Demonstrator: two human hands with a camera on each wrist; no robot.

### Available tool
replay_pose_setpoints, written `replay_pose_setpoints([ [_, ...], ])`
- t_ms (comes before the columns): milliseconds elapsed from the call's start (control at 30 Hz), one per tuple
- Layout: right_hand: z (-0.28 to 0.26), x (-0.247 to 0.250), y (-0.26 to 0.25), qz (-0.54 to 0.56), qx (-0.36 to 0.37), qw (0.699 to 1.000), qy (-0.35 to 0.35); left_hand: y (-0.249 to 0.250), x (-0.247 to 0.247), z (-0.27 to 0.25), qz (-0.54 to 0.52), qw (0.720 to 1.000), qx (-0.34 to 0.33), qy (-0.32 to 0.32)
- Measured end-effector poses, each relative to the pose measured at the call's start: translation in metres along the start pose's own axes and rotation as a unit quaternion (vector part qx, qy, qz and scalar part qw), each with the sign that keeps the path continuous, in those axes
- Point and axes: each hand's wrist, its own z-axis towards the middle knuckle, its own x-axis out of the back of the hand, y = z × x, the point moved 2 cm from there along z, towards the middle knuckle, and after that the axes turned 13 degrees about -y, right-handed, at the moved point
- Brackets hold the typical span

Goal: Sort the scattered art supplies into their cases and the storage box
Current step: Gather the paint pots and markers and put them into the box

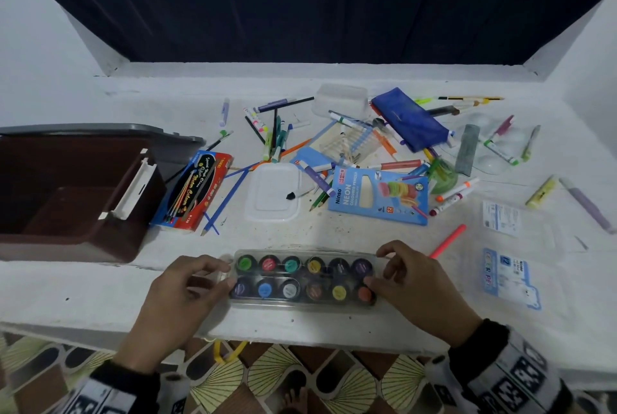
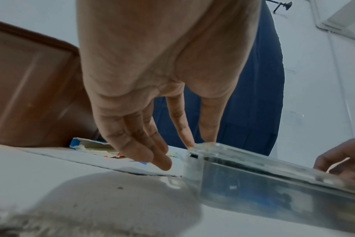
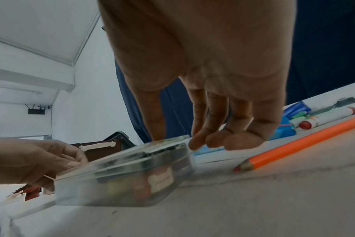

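The clear paint case (image 1: 303, 278) lay flat on the near edge of the white desk (image 1: 100, 293), directly in front of the person, probably drawn close so that both hands could work its lid. The left hand (image 1: 182, 293) pinched the case's left end, thumb and forefinger on the corner while the other fingers (image 2: 152, 154) hung loose beside it. The right hand (image 1: 412, 280) took the right end the same way, its grip a light pinch with the thumb on top and the curled fingers (image 3: 223, 139) just off the far edge. Holding both ends at once looked like a way of pressing the lid shut evenly, or steadying the case before lifting it. Inside sat twelve round paint pots in two rows of six, all slots filled. The brown storage box (image 1: 66, 193) stood open at the left, and nothing could be made out in it. Beyond, markers, pencils, a blue pouch (image 1: 410, 120) and the pencil carton (image 1: 380, 195) were scattered, unsorted.
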Motion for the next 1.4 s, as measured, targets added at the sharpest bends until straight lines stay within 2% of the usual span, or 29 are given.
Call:
replay_pose_setpoints([
  [133, 0.004, 0.005, -0.002, -0.004, -0.058, 0.995, -0.084, -0.009, 0.003, 0.010, 0.011, 0.998, 0.049, -0.039],
  [200, 0.004, 0.002, -0.006, 0.082, -0.084, 0.985, -0.128, -0.012, 0.004, 0.014, -0.011, 0.994, 0.078, -0.073],
  [267, 0.003, 0.000, -0.010, 0.151, -0.093, 0.974, -0.144, -0.015, 0.002, 0.016, -0.056, 0.990, 0.084, -0.098],
  [500, 0.009, 0.001, -0.013, 0.201, -0.060, 0.970, -0.126, -0.010, 0.000, 0.019, -0.130, 0.985, 0.067, -0.091],
  [733, 0.048, -0.002, -0.020, 0.201, -0.056, 0.972, -0.113, -0.006, 0.023, 0.045, -0.120, 0.987, 0.042, -0.094],
  [900, 0.072, 0.003, -0.028, 0.167, -0.071, 0.978, -0.104, -0.008, 0.027, 0.063, -0.210, 0.970, 0.067, -0.104],
  [1167, 0.076, 0.009, -0.038, 0.145, -0.106, 0.975, -0.129, -0.027, 0.029, 0.070, -0.236, 0.960, 0.068, -0.131],
  [1400, 0.071, 0.003, -0.047, 0.090, -0.109, 0.987, -0.083, -0.038, 0.033, 0.076, -0.216, 0.964, 0.055, -0.144],
])
